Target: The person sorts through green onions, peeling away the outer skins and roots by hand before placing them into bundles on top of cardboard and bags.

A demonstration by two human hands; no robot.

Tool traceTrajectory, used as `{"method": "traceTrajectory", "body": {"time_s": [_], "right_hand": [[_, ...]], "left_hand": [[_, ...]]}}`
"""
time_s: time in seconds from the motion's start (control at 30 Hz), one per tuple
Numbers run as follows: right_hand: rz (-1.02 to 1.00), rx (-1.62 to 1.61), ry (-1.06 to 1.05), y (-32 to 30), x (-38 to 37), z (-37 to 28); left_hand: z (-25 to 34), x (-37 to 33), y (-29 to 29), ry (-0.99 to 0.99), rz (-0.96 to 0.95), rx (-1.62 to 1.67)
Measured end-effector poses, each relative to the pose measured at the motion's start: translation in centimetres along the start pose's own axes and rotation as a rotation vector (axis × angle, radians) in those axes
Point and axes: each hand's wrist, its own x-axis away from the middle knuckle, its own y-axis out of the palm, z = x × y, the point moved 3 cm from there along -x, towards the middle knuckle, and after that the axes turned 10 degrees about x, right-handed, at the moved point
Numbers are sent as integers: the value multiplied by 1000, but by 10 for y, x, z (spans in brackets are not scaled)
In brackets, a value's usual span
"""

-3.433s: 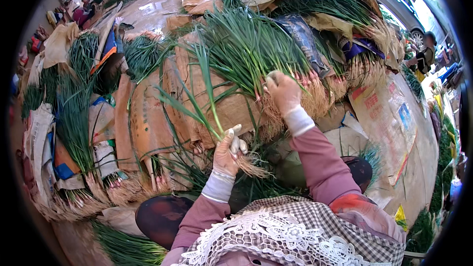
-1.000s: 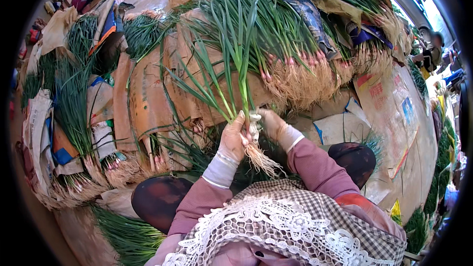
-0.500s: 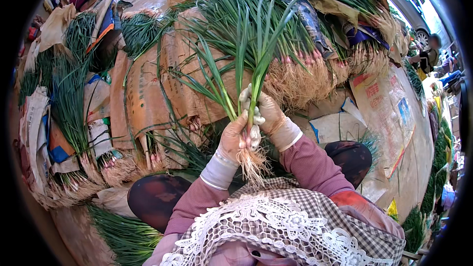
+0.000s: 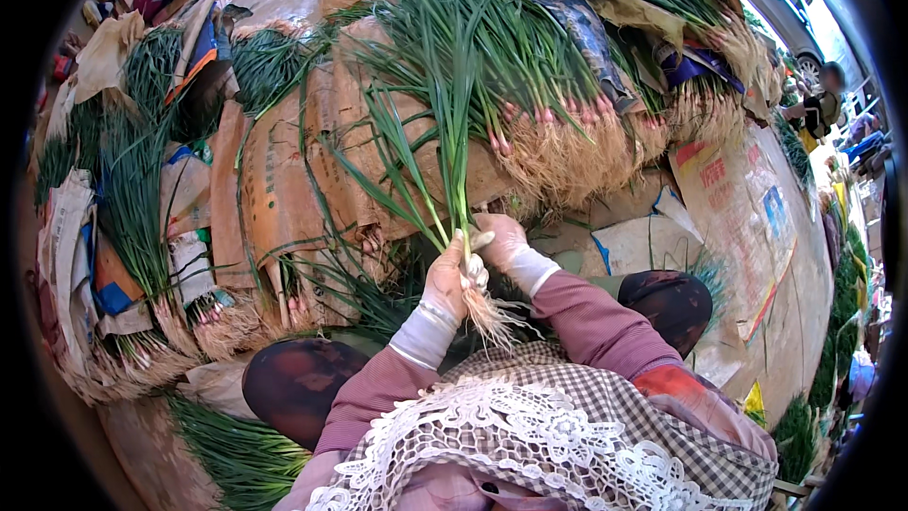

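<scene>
A small bunch of green garlic [image 4: 458, 170] stands nearly upright in front of me, its long leaves up and pale stringy roots hanging over my lap. Just above those roots, my left hand [image 4: 443, 282] is closed around the lower stems. My right hand [image 4: 504, 244], in a light glove with a white cuff, comes in from the right. Its fingers are curled against the stems at the same height, partly hidden behind them. Past my hands lies a large heap of green garlic [image 4: 549, 123], with pinkish bulbs and matted roots toward me.
Brown paper sacking [image 4: 284, 189] lies under and between the piles. More bundles [image 4: 132, 227] lie at the left, and loose greens [image 4: 241, 454] sit beside my left knee [image 4: 303, 388]. A flattened printed sack [image 4: 738, 218] is at the right. A person [image 4: 821, 104] is at far right, near a parked car [image 4: 780, 9].
My right hand has moved down the stems, and its white gloved fingers show less. The leaves have drawn together and swung left. The roots now tilt to the right.
</scene>
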Motion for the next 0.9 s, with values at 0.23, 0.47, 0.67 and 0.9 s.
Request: {"method": "traceTrajectory", "body": {"time_s": [0.23, 0.47, 0.67, 0.9], "right_hand": [[-644, 359, -216, 38, 20, 39], [-83, -911, 13, -46, -12, -13], [-96, -439, -172, 23, -15, -3], [-428, 440, -189, 31, -2, 26]], "left_hand": [[44, 21, 36, 321, 58, -496], [6, 7, 10, 352, 171, -529], [18, 12, 14, 458, 160, -461], [47, 10, 38, 403, -66, -348]]}}
